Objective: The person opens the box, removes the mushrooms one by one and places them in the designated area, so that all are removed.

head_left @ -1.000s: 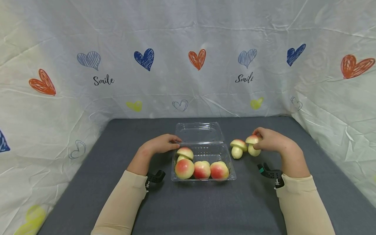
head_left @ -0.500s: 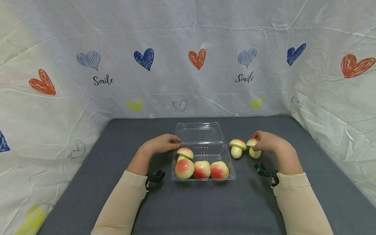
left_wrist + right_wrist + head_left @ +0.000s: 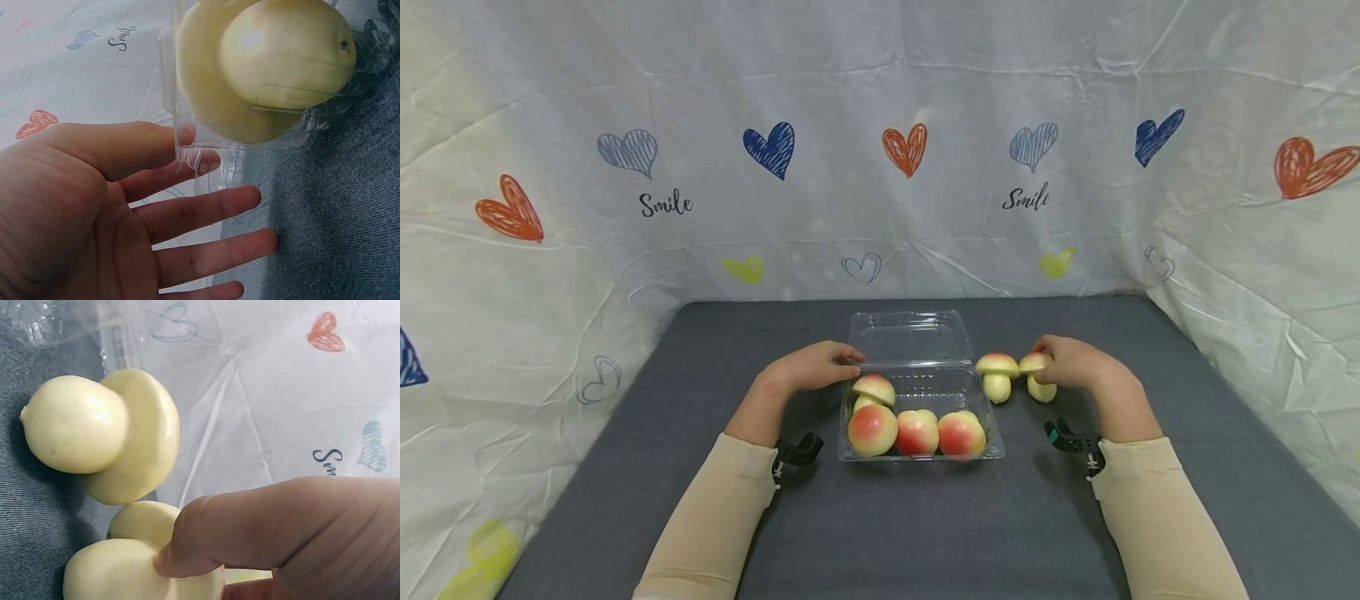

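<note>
My left hand (image 3: 808, 367) pinches the left rear corner of a clear plastic box (image 3: 920, 459) between thumb and index finger; in the left wrist view the hand (image 3: 137, 206) has its other fingers extended. Inside the box are several mushroom-shaped pieces with red-and-yellow caps, one (image 3: 872, 430) at the front left. My right hand (image 3: 1086, 367) grips the cap of a mushroom piece (image 3: 1042, 389) right of the box. Against its left side stands another mushroom piece (image 3: 997, 377), close to the box's right wall; the right wrist view has it (image 3: 75, 425) above the gripped one (image 3: 106, 575).
The box's clear lid (image 3: 910, 337) lies folded open behind it. A dark grey cloth (image 3: 910, 533) covers the table. White sheeting (image 3: 820, 217) printed with hearts rises at the back and sides.
My right hand has moved left with its mushroom piece, and the piece beside it has shifted left, nearer the box. My left hand and the box have stayed in place.
</note>
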`<state>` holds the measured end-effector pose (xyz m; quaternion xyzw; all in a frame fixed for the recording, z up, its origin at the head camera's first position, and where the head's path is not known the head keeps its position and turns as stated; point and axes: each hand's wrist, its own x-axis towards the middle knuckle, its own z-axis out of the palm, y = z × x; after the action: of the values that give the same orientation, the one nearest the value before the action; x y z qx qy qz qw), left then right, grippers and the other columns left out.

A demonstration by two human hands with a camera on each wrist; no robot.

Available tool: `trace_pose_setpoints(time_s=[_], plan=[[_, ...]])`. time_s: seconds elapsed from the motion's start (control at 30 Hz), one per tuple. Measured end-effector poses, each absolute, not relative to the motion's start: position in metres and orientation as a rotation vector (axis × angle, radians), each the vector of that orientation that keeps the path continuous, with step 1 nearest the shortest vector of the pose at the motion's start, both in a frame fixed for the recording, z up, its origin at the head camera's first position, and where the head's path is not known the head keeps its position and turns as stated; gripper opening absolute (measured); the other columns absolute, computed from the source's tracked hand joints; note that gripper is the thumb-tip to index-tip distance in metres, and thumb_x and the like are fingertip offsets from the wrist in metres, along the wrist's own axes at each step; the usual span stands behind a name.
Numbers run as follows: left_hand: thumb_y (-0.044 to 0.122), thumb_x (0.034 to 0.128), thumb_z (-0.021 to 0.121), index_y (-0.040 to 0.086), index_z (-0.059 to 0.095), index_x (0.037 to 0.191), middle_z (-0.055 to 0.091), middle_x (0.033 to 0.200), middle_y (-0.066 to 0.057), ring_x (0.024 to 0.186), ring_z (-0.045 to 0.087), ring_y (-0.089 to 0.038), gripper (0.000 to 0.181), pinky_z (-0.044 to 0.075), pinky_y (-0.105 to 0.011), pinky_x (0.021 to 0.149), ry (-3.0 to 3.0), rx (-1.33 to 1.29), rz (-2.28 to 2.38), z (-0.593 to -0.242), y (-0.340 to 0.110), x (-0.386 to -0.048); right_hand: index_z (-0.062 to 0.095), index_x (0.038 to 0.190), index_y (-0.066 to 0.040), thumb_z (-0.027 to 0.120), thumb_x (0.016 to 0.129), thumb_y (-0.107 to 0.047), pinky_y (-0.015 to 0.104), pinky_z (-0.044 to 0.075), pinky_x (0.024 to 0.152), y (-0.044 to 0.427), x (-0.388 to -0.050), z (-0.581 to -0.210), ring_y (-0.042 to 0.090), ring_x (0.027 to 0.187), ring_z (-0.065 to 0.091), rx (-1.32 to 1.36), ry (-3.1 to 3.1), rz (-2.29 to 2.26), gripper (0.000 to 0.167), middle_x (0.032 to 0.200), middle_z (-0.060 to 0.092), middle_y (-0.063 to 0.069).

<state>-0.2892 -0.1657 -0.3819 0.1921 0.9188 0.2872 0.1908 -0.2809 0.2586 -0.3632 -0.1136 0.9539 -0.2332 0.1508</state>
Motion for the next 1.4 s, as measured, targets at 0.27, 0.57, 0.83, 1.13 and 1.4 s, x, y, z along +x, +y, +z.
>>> trace_pose_setpoints(time_s=[0.27, 0.57, 0.83, 1.13, 1.4], plan=[[0.027, 0.1077, 0.057, 0.008, 0.058, 0.146, 0.058, 0.143, -0.012, 0.131, 0.055, -0.032, 0.043, 0.05, -0.05, 0.104, 2.582, 0.549, 0.802, -0.382, -0.165, -0.29, 0.045, 0.143, 0.012, 0.061, 0.093, -0.013, 0.04, 0.048, 0.07, 0.258, -0.283, -0.365, 0.029, 0.087, 0.056, -0.324, 2.711, -0.682, 0.059, 0.118, 0.059, 0.024], [0.027, 0.1076, 0.057, 0.008, 0.058, 0.146, 0.058, 0.143, -0.013, 0.131, 0.054, -0.033, 0.043, 0.049, -0.05, 0.105, 2.58, 0.545, 0.804, -0.382, -0.163, -0.29, 0.045, 0.144, 0.011, 0.064, 0.096, -0.021, 0.05, 0.052, 0.079, 0.26, -0.276, -0.356, 0.04, 0.101, 0.06, -0.317, 2.741, -0.648, 0.061, 0.129, 0.054, 0.035], [0.027, 0.1074, 0.058, 0.007, 0.059, 0.145, 0.058, 0.143, -0.013, 0.131, 0.055, -0.032, 0.043, 0.05, -0.049, 0.104, 2.589, 0.574, 0.794, -0.381, -0.164, -0.291, 0.038, 0.152, 0.007, 0.067, 0.099, -0.036, 0.066, 0.045, 0.098, 0.252, -0.26, -0.335, 0.054, 0.131, 0.046, -0.32, 2.811, -0.587, 0.074, 0.149, 0.041, 0.036], [0.027, 0.1078, 0.057, 0.009, 0.058, 0.146, 0.058, 0.143, -0.012, 0.131, 0.055, -0.032, 0.042, 0.05, -0.05, 0.104, 2.59, 0.554, 0.79, -0.384, -0.164, -0.29, 0.045, 0.151, -0.001, 0.071, 0.098, -0.032, 0.06, 0.05, 0.096, 0.232, -0.243, -0.318, 0.047, 0.129, 0.053, -0.527, 2.84, -0.727, 0.067, 0.149, 0.049, 0.025], [0.028, 0.1076, 0.057, 0.01, 0.059, 0.145, 0.057, 0.144, -0.012, 0.13, 0.055, -0.032, 0.042, 0.05, -0.05, 0.103, 2.594, 0.542, 0.79, -0.384, -0.165, -0.29, 0.052, 0.147, -0.008, 0.073, 0.097, -0.021, 0.051, 0.056, 0.091, 0.215, -0.238, -0.319, 0.038, 0.122, 0.061, -0.691, 2.728, -0.869, 0.056, 0.144, 0.056, 0.017]])
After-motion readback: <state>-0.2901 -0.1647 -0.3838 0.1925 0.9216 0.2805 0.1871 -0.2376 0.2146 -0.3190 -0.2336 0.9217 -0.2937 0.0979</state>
